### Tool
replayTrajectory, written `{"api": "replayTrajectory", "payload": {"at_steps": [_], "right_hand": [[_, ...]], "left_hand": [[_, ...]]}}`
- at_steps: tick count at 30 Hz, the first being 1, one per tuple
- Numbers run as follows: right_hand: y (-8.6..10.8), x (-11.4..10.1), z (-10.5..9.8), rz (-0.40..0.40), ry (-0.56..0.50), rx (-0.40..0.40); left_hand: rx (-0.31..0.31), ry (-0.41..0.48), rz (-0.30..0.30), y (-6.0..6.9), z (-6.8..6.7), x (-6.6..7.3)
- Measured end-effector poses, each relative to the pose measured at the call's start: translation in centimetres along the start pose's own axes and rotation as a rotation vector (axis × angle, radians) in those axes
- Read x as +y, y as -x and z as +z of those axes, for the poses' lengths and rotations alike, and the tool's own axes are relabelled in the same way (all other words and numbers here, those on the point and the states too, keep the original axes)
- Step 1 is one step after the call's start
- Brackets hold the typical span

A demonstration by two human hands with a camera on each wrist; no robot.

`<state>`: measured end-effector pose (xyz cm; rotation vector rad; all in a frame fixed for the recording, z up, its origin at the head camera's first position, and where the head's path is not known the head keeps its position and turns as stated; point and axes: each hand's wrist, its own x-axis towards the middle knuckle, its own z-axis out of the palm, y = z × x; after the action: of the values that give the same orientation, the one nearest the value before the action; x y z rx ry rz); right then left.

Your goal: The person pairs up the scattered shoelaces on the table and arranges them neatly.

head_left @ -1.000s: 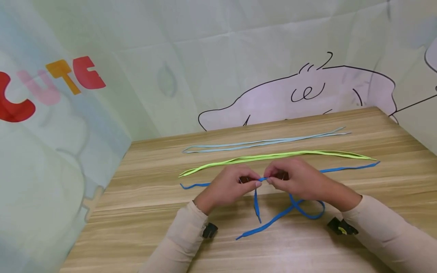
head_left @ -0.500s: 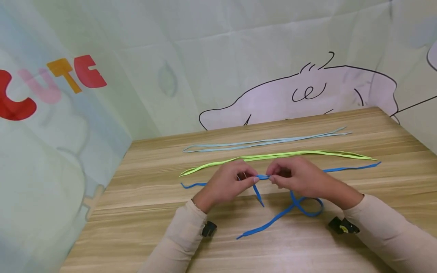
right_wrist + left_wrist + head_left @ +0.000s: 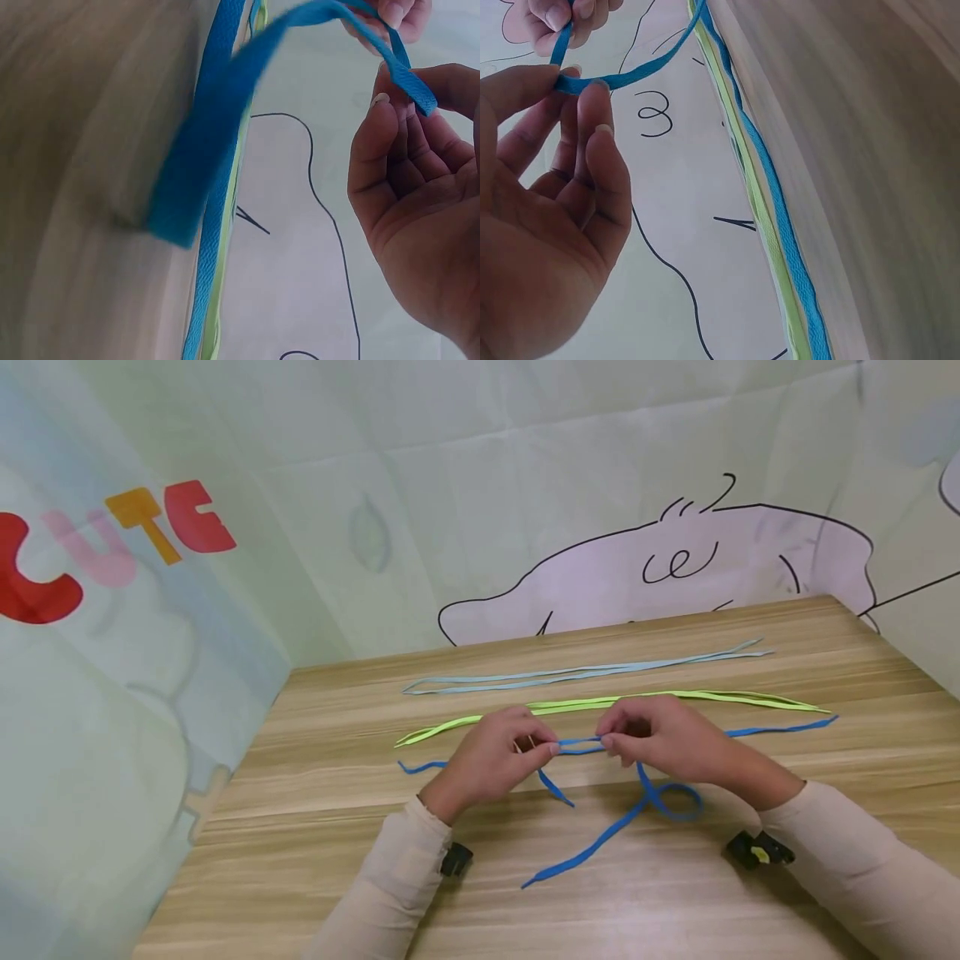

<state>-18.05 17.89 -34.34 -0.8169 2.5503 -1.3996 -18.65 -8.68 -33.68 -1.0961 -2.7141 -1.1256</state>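
Note:
Both hands hold a blue flat shoelace [image 3: 592,852] above the table. My left hand [image 3: 495,756] pinches it between thumb and fingers; a short tipped end [image 3: 557,790] hangs below that hand. Thumb and fingertips of my right hand [image 3: 667,739] also pinch the lace, and its longer part drops from there to a loop [image 3: 690,789] and a tipped end on the wood. Two blue strands show between the hands. In the left wrist view, the left hand [image 3: 562,172] has the lace curving away from its fingertips. Further blue lace [image 3: 780,729] lies straight behind the hands.
A yellow-green shoelace [image 3: 735,696] lies folded lengthwise behind the blue one. Farther back is a pale blue folded shoelace [image 3: 525,680]. The wooden table [image 3: 300,860] meets a printed cloth backdrop [image 3: 337,527] at its far and left sides.
The hands have moved apart, the left leftward and the right rightward, widening the gap with blue strands between them. The short hanging end has risen and swung leftward, and the loop has shifted slightly.

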Motion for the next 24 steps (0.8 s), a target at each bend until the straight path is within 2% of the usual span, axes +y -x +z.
{"api": "replayTrajectory", "payload": {"at_steps": [6, 13, 18, 24], "right_hand": [[0.0, 0.3, -0.5, 0.003, -0.045, 0.014], [0.1, 0.7, -0.9, 0.004, -0.037, 0.037], [0.2, 0.7, -1.3, 0.013, -0.024, 0.054], [0.2, 0.9, -1.7, 0.045, 0.005, 0.06]], "left_hand": [[0.016, -0.013, 0.018, 0.0, 0.0, -0.2], [0.017, -0.046, 0.031, 0.0, 0.0, -0.2], [0.016, -0.069, 0.015, 0.1, -0.2, -0.1], [0.053, -0.059, 0.002, 0.2, -0.5, -0.2]]}}
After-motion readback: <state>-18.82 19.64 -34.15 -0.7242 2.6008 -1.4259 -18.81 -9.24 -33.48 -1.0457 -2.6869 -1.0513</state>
